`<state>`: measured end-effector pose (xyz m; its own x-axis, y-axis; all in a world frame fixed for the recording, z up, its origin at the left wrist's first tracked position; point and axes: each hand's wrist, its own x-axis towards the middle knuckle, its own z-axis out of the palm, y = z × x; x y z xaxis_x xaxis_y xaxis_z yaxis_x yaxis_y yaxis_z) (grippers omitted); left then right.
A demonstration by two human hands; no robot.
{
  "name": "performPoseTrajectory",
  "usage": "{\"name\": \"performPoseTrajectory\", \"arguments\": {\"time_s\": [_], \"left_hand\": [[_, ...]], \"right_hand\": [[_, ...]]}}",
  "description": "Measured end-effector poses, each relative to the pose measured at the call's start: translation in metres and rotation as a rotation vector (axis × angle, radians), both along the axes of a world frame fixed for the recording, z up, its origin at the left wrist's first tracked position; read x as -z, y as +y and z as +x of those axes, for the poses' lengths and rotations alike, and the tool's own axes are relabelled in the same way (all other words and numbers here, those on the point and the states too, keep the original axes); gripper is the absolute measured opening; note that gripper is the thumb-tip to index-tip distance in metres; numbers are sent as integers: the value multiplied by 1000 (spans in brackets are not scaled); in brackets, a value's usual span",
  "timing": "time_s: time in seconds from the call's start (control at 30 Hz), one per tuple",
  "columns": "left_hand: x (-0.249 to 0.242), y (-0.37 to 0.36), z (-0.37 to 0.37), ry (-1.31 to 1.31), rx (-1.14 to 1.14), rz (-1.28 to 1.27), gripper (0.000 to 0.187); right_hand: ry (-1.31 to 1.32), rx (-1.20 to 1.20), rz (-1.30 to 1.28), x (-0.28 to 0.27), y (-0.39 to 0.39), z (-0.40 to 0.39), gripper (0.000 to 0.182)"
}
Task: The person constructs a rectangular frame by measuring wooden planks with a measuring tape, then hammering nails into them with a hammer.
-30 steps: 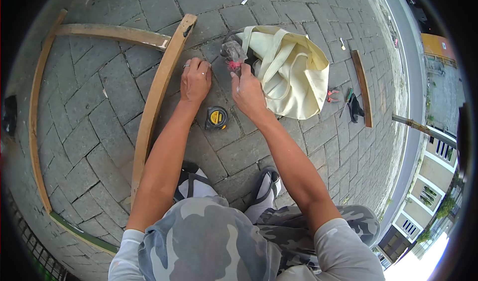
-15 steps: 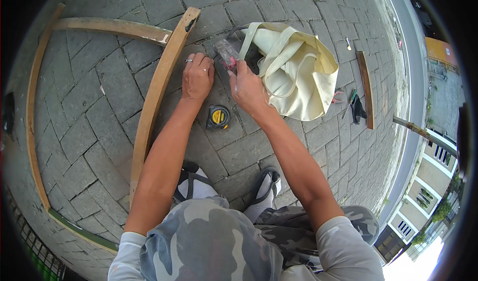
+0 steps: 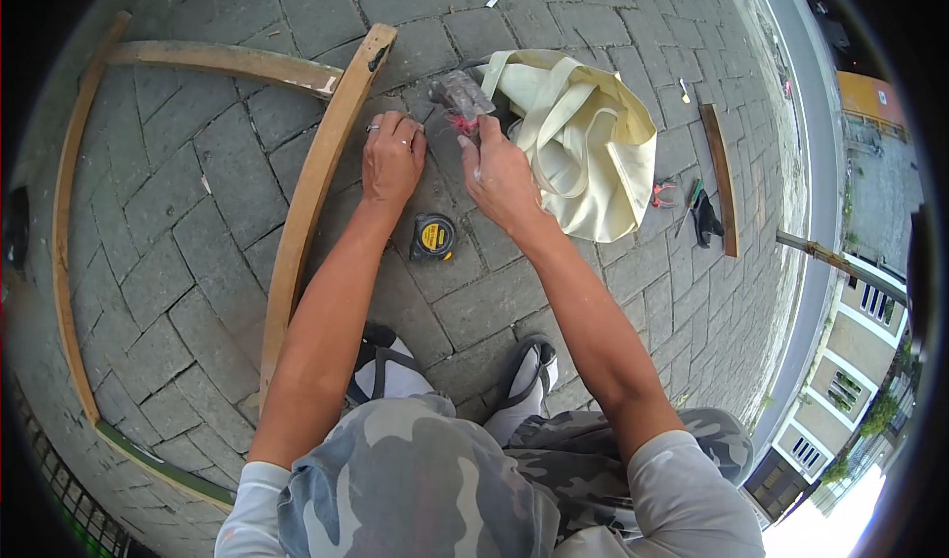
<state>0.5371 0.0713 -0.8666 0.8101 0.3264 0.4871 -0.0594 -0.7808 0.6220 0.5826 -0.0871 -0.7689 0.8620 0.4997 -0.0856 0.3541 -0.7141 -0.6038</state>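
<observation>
My right hand (image 3: 499, 174) pinches a small clear plastic bag (image 3: 461, 95) with something red at its lower end. My left hand (image 3: 392, 158) is low over the paving with its fingers curled together, just right of a wooden beam (image 3: 321, 177); whatever is under the fingertips is hidden. A black and yellow tape measure (image 3: 433, 237) lies on the pavers below and between both hands. Close to my right hand, a cream cloth bag (image 3: 608, 177) slumps with its straps loose over its opening.
Joined wooden pieces (image 3: 222, 56) form a frame at the left. At the right lie a short wooden strip (image 3: 722, 177), a screwdriver (image 3: 690, 202), a black object (image 3: 708, 222) and a red-handled tool (image 3: 661, 195). My sandalled feet (image 3: 524, 380) are below. A road (image 3: 819, 192) runs beyond the paving.
The clear plastic bag has tilted and shifted slightly in my right hand, showing more of its red part. My left hand stays nearly in place. The view has moved slightly.
</observation>
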Motion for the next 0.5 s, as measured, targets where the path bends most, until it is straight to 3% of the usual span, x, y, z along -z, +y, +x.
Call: {"name": "performPoseTrajectory", "arguments": {"time_s": [0.13, 0.23, 0.33, 0.5], "left_hand": [[1, 0, 0, 18, -4, -15, 9], [2, 0, 2, 14, -12, -18, 8], [4, 0, -1, 16, 0, -32, 9], [5, -1, -5, 31, -50, -194, 21]], "right_hand": [[-31, 9, -15, -15, 4, 0, 30], [-55, -36, 10, 6, 2, 0, 34], [24, -125, -152, 19, 0, 4, 36], [68, -39, -41, 17, -3, 15, 32]]}}
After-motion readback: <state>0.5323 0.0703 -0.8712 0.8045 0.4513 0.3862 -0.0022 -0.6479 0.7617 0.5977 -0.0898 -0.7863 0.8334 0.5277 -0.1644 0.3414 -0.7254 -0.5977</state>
